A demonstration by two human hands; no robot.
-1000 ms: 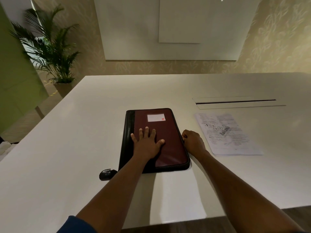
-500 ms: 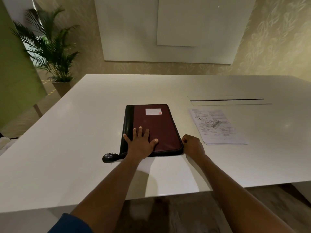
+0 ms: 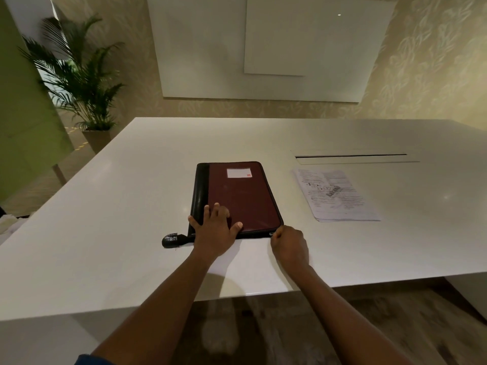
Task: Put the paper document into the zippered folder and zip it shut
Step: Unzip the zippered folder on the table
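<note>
Head view, one table (image 3: 105,233), white, with the folder as landmark for all that follows.

Item: folder (image 3: 237,198), maroon with a black spine and a pale label near its far end, lying flat and closed on the table, its near edge close to the person.

Item: left hand (image 3: 214,227), lying flat on the folder's near left corner, fingers spread wide and straight, thumb reaching toward the middle of the cover, pressing down.

Item: right hand (image 3: 290,245), sitting at the folder's near right corner, fingers curled in tight; thumb and forefinger are meeting at the zipper line there, apparently pinching the pull, though the pull itself is too small to make out.

Item: paper document (image 3: 337,196), a printed sheet lying flat on the table to the right of the folder, apart from it, outside it.

Item: small black object (image 3: 171,240), lying just off the folder's near left corner, touching a dark strap from that corner.

Item: long slot (image 3: 350,155), showing in the tabletop beyond the document.

Item: potted palm (image 3: 79,75), standing on the floor far left of the folder.
</note>
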